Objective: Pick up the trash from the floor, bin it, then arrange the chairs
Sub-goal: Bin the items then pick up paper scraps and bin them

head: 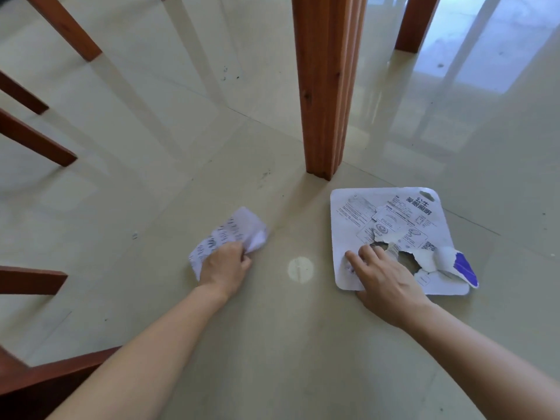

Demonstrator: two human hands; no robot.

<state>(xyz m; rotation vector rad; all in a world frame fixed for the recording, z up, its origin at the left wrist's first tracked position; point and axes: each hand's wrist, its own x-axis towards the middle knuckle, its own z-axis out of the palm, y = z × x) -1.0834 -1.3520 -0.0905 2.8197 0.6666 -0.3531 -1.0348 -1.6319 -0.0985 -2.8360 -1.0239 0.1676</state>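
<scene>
Clutching crumpled paper [233,231] in my left hand [225,265], I rested my right hand [385,277] (fingers [354,259] straight) on torn packaging [394,213].

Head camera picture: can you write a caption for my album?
Left hand grips crumpled paper while right hand touches torn packaging card on the floor beside a wooden leg.

A thick ribbed wooden table leg [325,86] stands upright.
</scene>
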